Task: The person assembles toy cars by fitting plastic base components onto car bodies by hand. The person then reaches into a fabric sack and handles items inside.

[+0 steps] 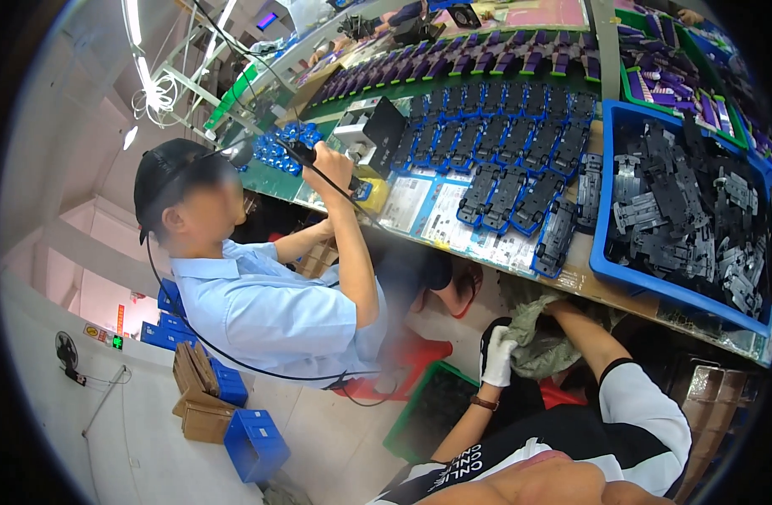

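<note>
Low in front of me, below the bench edge, a crumpled grey-green cloth (544, 347) lies over my lap. My left hand (497, 360), in a white glove with a brown band at the wrist, is closed on the left side of this cloth. My right hand (559, 308) reaches into its upper folds, which cover the fingers. Above, toy cars with blue bodies and black undersides (554, 231) rest in rows on the bench, wheels up. A blue bin (603, 244) on the right is heaped with black and grey car chassis parts (672, 202).
To my left a person in a light blue shirt (276, 311) works at the bench (403, 206) beside a small machine (369, 135). Purple parts (453, 61) line the back. A green crate (424, 404), red stool (415, 362) and blue bin (255, 446) stand on the floor.
</note>
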Available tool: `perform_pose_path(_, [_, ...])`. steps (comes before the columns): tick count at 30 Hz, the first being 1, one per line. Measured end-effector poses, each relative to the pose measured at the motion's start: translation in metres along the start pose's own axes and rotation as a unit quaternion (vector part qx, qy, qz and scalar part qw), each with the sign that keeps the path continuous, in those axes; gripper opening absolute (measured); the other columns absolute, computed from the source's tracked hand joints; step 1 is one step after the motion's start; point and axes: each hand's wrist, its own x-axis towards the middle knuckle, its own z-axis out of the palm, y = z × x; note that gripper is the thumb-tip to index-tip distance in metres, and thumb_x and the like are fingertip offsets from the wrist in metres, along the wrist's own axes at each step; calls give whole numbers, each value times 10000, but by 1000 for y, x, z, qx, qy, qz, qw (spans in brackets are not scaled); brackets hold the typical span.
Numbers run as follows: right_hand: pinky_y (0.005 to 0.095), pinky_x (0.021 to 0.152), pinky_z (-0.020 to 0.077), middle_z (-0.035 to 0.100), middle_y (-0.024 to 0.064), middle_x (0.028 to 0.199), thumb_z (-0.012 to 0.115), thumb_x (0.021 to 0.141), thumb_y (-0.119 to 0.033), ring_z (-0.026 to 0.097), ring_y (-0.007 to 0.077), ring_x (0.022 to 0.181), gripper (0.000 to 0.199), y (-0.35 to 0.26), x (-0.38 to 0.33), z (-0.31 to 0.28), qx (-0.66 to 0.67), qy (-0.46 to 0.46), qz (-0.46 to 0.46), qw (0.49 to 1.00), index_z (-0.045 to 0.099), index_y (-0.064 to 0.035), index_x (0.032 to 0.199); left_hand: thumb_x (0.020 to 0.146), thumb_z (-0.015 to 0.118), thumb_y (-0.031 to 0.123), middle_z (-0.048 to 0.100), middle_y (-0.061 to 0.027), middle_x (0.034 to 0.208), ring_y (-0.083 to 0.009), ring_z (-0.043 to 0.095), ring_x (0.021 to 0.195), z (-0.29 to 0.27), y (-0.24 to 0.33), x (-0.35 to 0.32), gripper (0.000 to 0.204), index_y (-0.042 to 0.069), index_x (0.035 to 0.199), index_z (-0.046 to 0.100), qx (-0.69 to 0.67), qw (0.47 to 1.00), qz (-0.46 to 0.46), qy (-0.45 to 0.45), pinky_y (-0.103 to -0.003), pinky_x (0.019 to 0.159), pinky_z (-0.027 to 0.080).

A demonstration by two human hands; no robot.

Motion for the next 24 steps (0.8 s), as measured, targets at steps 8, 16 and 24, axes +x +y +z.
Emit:
perform_pose_path(8, [441,790,478,639,179,1020,574,815,-196,616,336,931,256,25,-36,15,-18,47,-32,998,641,-73,1028,771,685,390,644,-218,1039,-396,607,987,48,50,32,503,48,1118,562,470,880,-51,-40,-413,838,478])
perform_pose_path(16, [450,765,481,643,178,996,583,808,-211,621,338,909,246,27,-17,17,-32,67,-50,996,644,-77,1005,718,630,-5,605,-83,921,-204,592,857,9,34,47,272,19,988,606,331,902,273,37,-306,759,476])
perform_pose_path(24, [458,740,484,646,177,973,593,801,-225,625,340,886,237,34,-69,52,15,-26,-19,999,646,-82,982,899,407,9,517,-89,1292,-193,507,1138,11,84,67,450,-1,1349,409,-113,984,-34,132,-326,987,406])
